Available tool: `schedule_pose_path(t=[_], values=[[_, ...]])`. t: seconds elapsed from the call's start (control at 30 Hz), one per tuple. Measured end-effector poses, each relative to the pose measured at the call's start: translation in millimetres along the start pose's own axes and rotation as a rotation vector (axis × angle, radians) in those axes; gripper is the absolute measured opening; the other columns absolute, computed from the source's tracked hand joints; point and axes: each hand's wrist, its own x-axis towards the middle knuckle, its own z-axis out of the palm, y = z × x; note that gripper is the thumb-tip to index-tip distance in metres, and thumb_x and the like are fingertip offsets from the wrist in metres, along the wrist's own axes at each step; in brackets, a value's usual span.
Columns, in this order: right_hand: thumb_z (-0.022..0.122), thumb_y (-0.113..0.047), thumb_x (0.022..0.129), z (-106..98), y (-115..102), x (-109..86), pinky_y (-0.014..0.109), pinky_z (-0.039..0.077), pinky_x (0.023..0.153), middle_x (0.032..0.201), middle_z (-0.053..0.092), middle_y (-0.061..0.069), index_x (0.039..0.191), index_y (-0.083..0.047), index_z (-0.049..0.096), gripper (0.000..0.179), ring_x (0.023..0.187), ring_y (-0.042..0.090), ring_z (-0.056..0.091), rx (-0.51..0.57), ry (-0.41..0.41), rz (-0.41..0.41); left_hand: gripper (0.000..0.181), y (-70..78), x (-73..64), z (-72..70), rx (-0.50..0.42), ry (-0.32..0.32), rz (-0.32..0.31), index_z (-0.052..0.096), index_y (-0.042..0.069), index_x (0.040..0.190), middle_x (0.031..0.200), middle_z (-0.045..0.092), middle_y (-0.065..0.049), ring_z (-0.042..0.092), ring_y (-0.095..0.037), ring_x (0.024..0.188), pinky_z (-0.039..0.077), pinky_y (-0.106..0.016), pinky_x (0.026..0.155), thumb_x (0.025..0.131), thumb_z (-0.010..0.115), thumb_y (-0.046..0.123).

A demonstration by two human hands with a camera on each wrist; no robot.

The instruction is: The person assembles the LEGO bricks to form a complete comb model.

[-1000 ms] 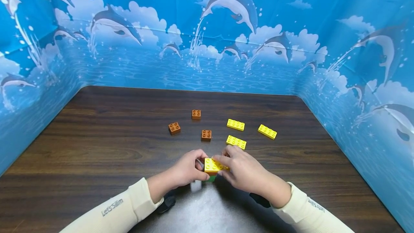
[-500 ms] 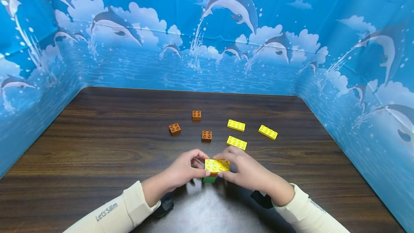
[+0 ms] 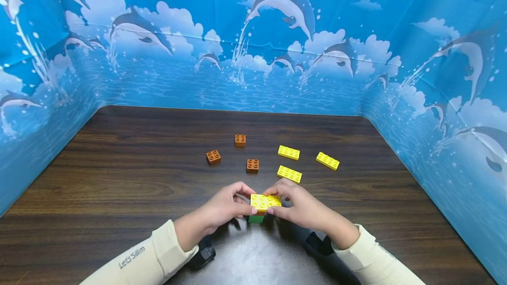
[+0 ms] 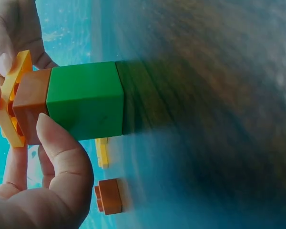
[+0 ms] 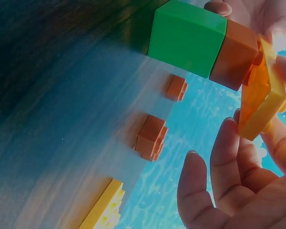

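A green block (image 3: 256, 219) stands on the table with a brown brick (image 4: 32, 98) on top of it. Over the brown brick lies a flat yellow brick (image 3: 263, 202), which juts out to the right. In the right wrist view the yellow brick slants, with brown studs showing in a gap beneath it. My left hand (image 3: 222, 206) grips the stack from the left, its thumb against the brown brick's side. With thumb and fingers, my right hand (image 3: 305, 206) pinches the yellow brick by its overhanging right part.
Beyond the hands lie three loose brown bricks, one nearer (image 3: 252, 166), one to the left (image 3: 213, 157) and one farther back (image 3: 240, 140). Three flat yellow bricks (image 3: 289, 173) (image 3: 288, 152) (image 3: 327, 161) lie to their right. A dolphin-print curtain (image 3: 253, 82) borders the wooden table (image 3: 119, 166).
My right hand's fingers have drawn back to the right, off the top of the flat yellow brick, so more of its studs show. My left hand has shifted only slightly.
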Motion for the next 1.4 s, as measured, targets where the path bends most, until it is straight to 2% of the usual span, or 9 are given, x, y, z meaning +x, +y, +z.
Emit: schedule_pose_path(t=[0.07,0.33,0.67,0.97,1.17,1.4], values=[[0.072,-0.021,0.088,-0.1,0.0,0.0,0.033,0.045,0.071,0.108,0.056,-0.002,0.115,-0.013,0.066,0.029,0.091,0.016,0.049,0.006,0.002,0.002,0.039,0.5,-0.7,0.4,-0.007,0.000,0.002,0.055,-0.003,0.113,0.107,0.057,-0.011,0.056,-0.014,0.076,0.046,-0.028,0.066,0.079,0.071,0.005],[0.072,-0.020,0.087,-0.9,1.0,-1.1,0.030,0.044,0.070,0.105,0.057,-0.002,0.115,-0.013,0.068,0.029,0.090,0.016,0.049,0.014,0.009,-0.008,0.038,1.0,1.1,0.4,0.000,-0.003,-0.011,0.056,-0.002,0.112,0.091,0.060,-0.011,0.056,-0.015,0.074,0.046,-0.028,0.067,0.078,0.071,0.005],[0.072,-0.019,0.087,-1.8,0.0,-0.8,0.028,0.043,0.070,0.100,0.055,-0.007,0.117,-0.013,0.068,0.030,0.088,0.017,0.050,-0.006,0.015,-0.003,0.037,4.0,0.0,-0.5,0.034,-0.006,-0.009,0.056,-0.002,0.112,0.097,0.061,-0.011,0.056,-0.014,0.075,0.047,-0.028,0.066,0.080,0.072,0.007],[0.071,-0.020,0.088,-1.3,0.5,0.3,0.027,0.042,0.068,0.100,0.056,-0.004,0.117,-0.011,0.068,0.031,0.087,0.024,0.051,-0.021,0.011,-0.017,0.034,3.8,2.3,-1.7,0.054,-0.013,0.012,0.057,-0.001,0.109,0.108,0.057,-0.010,0.053,-0.015,0.073,0.045,-0.029,0.065,0.080,0.072,0.006],[0.071,-0.020,0.088,-2.0,-1.0,1.9,0.027,0.042,0.070,0.101,0.057,-0.002,0.116,-0.010,0.068,0.031,0.088,0.022,0.051,-0.038,-0.011,-0.011,0.035,0.7,2.8,-3.0,0.047,-0.020,0.024,0.057,-0.003,0.110,0.109,0.057,-0.012,0.056,-0.015,0.077,0.047,-0.029,0.066,0.079,0.072,0.005],[0.072,-0.020,0.087,-2.2,-2.1,3.6,0.029,0.043,0.070,0.103,0.057,-0.001,0.116,-0.010,0.068,0.031,0.087,0.020,0.050,-0.037,-0.037,0.017,0.041,1.8,2.9,-11.5,0.034,-0.062,0.000,0.056,-0.002,0.116,0.107,0.059,-0.013,0.058,-0.016,0.083,0.049,-0.032,0.070,0.080,0.073,0.008]])
